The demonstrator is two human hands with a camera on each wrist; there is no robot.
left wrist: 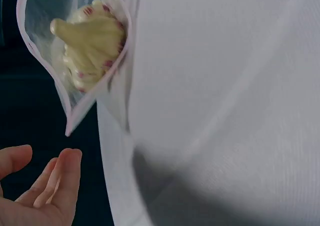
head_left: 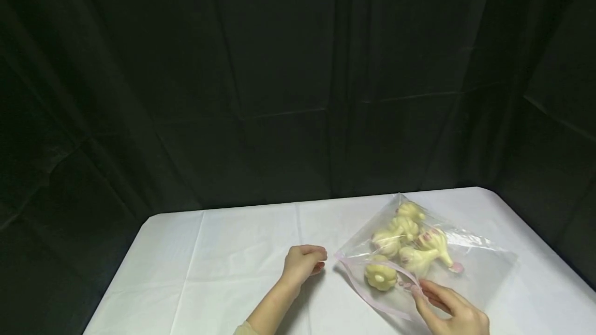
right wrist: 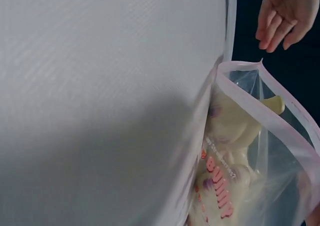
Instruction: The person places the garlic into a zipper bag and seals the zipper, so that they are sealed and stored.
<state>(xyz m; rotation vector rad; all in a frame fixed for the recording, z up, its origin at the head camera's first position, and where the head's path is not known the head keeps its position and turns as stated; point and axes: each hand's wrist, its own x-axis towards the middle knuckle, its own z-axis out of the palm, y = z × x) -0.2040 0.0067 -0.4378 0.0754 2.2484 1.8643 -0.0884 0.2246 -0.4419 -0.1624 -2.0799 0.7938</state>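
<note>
A clear zip bag (head_left: 484,260) with a pink rim lies on the right half of the table, its mouth open toward the near left. Several pale garlic bulbs (head_left: 402,227) with purplish marks are inside; one bulb (head_left: 381,274) lies close to the mouth. My right hand (head_left: 455,311) pinches the rim at the near right between thumb and fingers. Left of the bag, my left hand (head_left: 302,264) holds nothing, its fingers loosely bent and apart from the bag's corner. The left wrist view shows that hand (left wrist: 47,186) just below the pointed rim corner (left wrist: 69,123).
A white cloth covers the table (head_left: 233,252), with crease lines running across it. Behind and along the right side hangs a dark curtain (head_left: 279,92). Red lettering (right wrist: 220,188) shows on the bag in the right wrist view.
</note>
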